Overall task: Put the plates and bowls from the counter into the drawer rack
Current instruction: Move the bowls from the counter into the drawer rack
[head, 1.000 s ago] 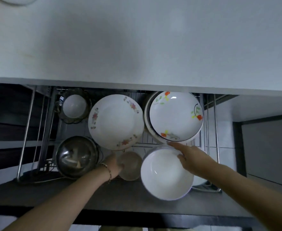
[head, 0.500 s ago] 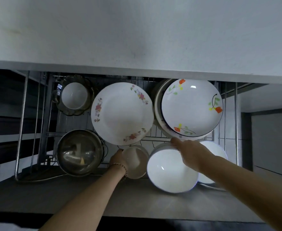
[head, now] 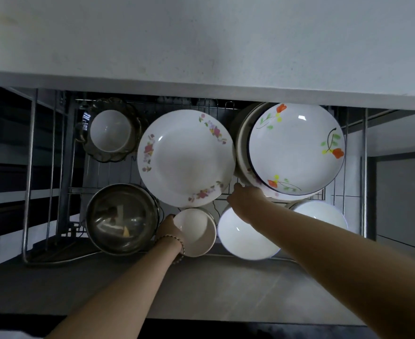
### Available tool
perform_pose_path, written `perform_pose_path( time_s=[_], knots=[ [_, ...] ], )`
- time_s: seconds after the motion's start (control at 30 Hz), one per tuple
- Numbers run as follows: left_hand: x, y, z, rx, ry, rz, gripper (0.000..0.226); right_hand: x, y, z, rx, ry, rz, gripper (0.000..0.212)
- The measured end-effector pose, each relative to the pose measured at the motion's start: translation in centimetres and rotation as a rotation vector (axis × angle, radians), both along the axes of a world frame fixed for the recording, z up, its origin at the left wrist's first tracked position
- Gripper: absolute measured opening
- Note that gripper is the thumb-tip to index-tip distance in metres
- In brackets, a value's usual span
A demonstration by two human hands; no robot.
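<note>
Small cream ceramic bowl (head: 196,232): near row, left hand (head: 168,228) gripping its left rim.
Right hand (head: 246,200): fingers closed at wide white bowl's (head: 245,237) far rim.
Nearer hand: left.

Pink-flowered plate (head: 185,159), perhaps cream bowl (head: 196,232)

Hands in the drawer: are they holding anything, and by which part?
The left hand grips the small cream bowl by its left rim. The right hand reaches over the white bowl's far rim; whether its fingers hold anything cannot be told.
</note>
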State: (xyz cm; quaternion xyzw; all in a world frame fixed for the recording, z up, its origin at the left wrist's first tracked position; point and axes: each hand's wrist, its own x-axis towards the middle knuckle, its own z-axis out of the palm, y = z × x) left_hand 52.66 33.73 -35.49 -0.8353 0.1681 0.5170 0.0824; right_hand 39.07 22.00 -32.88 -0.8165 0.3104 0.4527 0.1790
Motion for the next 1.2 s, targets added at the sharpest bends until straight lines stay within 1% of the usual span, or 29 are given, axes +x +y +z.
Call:
perform_pose_path(
  time_s=[0.07, 0.17, 0.33, 0.5, 0.67, 0.8, 0.87, 0.93, 1.07, 1.13, 1.2],
  knots=[
    [0.1, 0.1, -0.1, 0.002, 0.004, -0.011, 0.045, 0.6, -0.3, -0.5, 0.007, -0.016, 0.031, 0.04],
    [0.0, 0.2, -0.1, -0.002, -0.005, -0.02, 0.045, 1.2, -0.5, -1.0, 0.059, -0.042, -0.015, 0.038],
    [-0.2, 0.0, -0.1, -0.011, 0.0, 0.004, 0.045, 1.2, 0.3, -1.0, 0.045, -0.066, -0.064, 0.032],
    [-0.3, -0.2, 0.4, -0.014, 0.034, -0.048, 0.045, 0.1, 0.0, -0.6, 0.068, -0.118, -0.124, 0.031],
    [-0.9, -0.2, 2.1, 0.01, 0.043, -0.037, 0.056, -1.7, 0.7, 1.4, 0.056, -0.262, -0.266, 0.044],
    [-2.2, -0.5, 6.2, 0.021, 0.033, -0.145, 0.055, -3.4, 0.3, 5.8, 0.115, -0.292, -0.448, 0.045],
    [-2.2, -1.3, 9.2, -0.059, 0.059, -0.238, 0.047, -3.4, -0.5, 8.5, 0.122, -0.301, -0.482, 0.04],
    [-1.1, -3.1, 12.9, -0.193, 0.073, -0.268, 0.036, -2.7, -2.0, 11.7, 0.113, -0.309, -0.468, 0.037],
    [3.6, -8.5, 20.1, -0.484, 0.006, -0.095, 0.023, 0.6, -6.3, 19.2, 0.08, -0.412, -0.418, 0.037],
    [6.7, -11.4, 23.2, -0.582, -0.039, -0.068, 0.022, 3.3, -8.7, 22.5, 0.066, -0.485, -0.464, 0.035],
    [10.0, -14.2, 25.7, -0.667, -0.096, -0.058, 0.024, 6.4, -11.2, 24.8, 0.066, -0.565, -0.585, 0.032]
  ],
)
